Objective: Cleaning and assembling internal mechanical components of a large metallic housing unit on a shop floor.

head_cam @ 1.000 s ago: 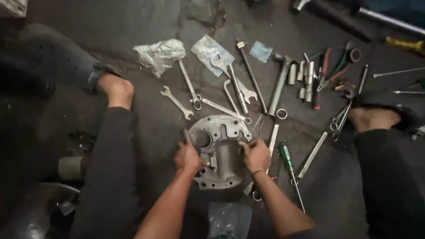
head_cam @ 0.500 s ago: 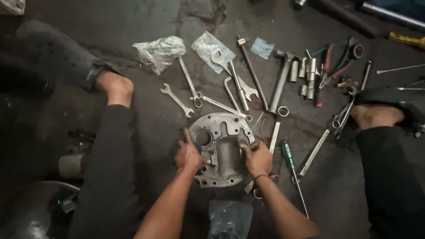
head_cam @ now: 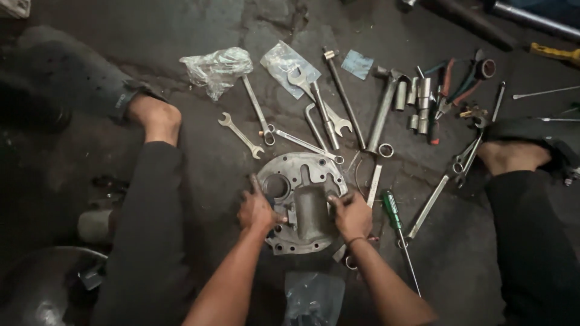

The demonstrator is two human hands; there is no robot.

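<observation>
Head view, looking down at a dark, stained floor (head_cam: 199, 24) between two outstretched legs in dark trousers.

Left hand (head_cam: 257, 210) clasped on the left edge of a grey metal cover plate (head_cam: 305, 202), fingers curled over its rim near the round hole. Right hand (head_cam: 352, 216) clasped on the right edge, beside the raised hump at the plate's middle. Both grips closed on the plate. Plate flat on the floor at the centre, between the knees, bolt holes showing along the lower rim.

Beyond the plate, tools spread in a fan: a small spanner (head_cam: 240, 134) to the upper left, a longer spanner (head_cam: 257, 108) just beside it, a crumpled plastic bag (head_cam: 216, 67) above those, a flat clear bag (head_cam: 284, 60) to its right. Hammer (head_cam: 384, 105) lying head up, well apart from the hands. Sockets (head_cam: 420, 99) in a cluster right of the hammer, pliers (head_cam: 450, 90) with red and green grips beyond. Green-handled screwdriver (head_cam: 393, 211) just right of the right hand, tip pointing down. Another clear bag (head_cam: 314, 296) on the floor below the plate, between the forearms.
</observation>
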